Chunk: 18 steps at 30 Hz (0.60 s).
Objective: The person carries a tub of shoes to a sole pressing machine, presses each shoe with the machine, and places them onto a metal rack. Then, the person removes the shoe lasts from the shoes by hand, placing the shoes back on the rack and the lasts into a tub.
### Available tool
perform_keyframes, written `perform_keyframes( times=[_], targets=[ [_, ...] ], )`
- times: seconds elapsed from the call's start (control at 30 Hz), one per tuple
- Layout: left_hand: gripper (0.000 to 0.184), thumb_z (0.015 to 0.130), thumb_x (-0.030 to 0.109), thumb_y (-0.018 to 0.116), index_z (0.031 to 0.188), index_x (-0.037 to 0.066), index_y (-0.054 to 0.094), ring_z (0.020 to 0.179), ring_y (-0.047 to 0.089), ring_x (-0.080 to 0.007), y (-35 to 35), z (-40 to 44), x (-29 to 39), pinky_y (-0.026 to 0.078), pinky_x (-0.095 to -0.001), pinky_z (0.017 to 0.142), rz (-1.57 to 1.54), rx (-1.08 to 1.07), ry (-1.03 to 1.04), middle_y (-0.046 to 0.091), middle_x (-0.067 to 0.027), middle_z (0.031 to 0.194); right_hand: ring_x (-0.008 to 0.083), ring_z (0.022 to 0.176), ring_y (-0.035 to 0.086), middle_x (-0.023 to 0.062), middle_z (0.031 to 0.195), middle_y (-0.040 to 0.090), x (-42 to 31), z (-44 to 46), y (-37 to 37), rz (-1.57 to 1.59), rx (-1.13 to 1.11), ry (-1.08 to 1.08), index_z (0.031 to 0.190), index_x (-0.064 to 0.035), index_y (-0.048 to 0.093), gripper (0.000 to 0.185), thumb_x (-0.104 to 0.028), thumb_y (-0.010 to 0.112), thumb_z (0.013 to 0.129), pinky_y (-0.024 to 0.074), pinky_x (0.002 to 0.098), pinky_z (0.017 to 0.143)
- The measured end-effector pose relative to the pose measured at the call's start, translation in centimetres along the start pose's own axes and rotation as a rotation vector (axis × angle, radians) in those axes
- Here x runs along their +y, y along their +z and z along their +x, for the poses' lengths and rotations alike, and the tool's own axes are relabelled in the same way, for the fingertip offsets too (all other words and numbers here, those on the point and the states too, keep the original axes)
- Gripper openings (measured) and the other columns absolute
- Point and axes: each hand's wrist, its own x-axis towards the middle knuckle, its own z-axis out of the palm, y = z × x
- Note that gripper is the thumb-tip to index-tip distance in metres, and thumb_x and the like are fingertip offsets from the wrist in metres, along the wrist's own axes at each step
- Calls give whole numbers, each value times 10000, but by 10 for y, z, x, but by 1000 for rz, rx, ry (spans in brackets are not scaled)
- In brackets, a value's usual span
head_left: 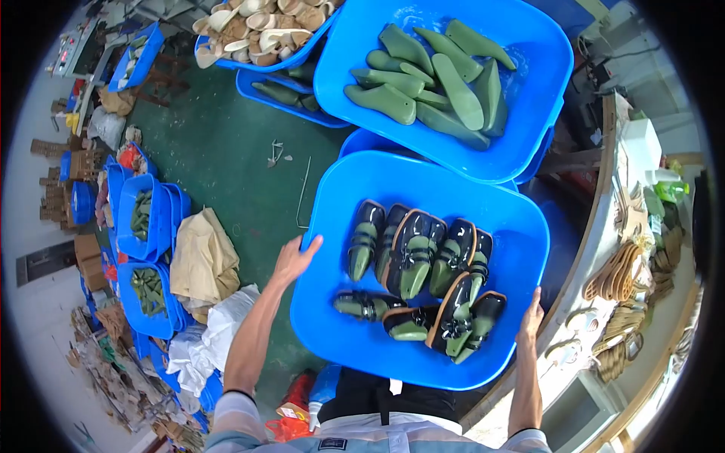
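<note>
Gripping blue tub (423,183) in front of waist (362,400): left hand (292,262), right hand (531,317) on opposite sides, fingers closed on it, likely balancing load. Black shoes (411,226) inside; green forms (414,279) likely keep shape.

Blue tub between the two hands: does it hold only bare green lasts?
No, the blue tub holds black shoes with green lasts inside them.

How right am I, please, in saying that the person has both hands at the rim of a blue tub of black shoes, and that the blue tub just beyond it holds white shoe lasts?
Not quite: the head view shows that the shoe lasts in the far tub are green, not white. The rest stands.
</note>
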Motion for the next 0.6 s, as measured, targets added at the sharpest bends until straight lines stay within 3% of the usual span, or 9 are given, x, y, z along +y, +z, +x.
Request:
perform_keyframes(
  times=[0.07,0.2,0.3,0.37,0.47,0.6],
  targets=[
    [641,884,581,549,1098,-14,655,924,671,-312,-7,-34,-2,507,-400,815,-21,2,-35,692,-206,975,86,586,489,-19,670,549,-24,-23,-5,-47,-1,70,854,-48,653,599,-627,512,913,397,254,538],
    [586,894,516,590,1096,-32,641,836,653,-206,-18,-82,-42,506,-353,761,-220,28,-157,691,-137,932,113,723,564,23,830,628,-36,-59,-17,-59,-48,49,997,-5,658,652,-627,480,926,462,267,649],
    [559,899,478,615,1120,-36,624,830,629,-157,-26,-111,-64,500,-336,741,-730,111,-244,673,-80,968,100,681,551,-1,780,605,-66,-95,3,-14,-25,-27,975,-37,651,605,-619,494,924,454,256,610],
    [551,903,469,620,1134,-31,613,856,616,-141,-45,-116,-79,490,-325,755,-898,127,-245,659,-63,993,97,680,556,-3,788,605,-85,-115,21,-14,-20,-128,997,-44,647,596,-617,497,924,458,246,609],
    [524,928,461,594,1129,-22,616,892,597,-128,-79,-108,-127,474,-302,784,-1035,182,-196,650,-60,1001,105,719,572,8,819,617,-120,-151,49,-140,-70,-109,1037,-38,647,612,-620,495,922,473,262,644],
    [512,976,454,515,1108,-28,626,919,578,-130,-172,-112,-167,453,-278,811,-1259,287,-116,647,-64,1001,107,734,554,11,825,612,-161,-252,137,-57,-93,-202,1012,-35,645,641,-646,476,918,463,277,667]
  ],
)
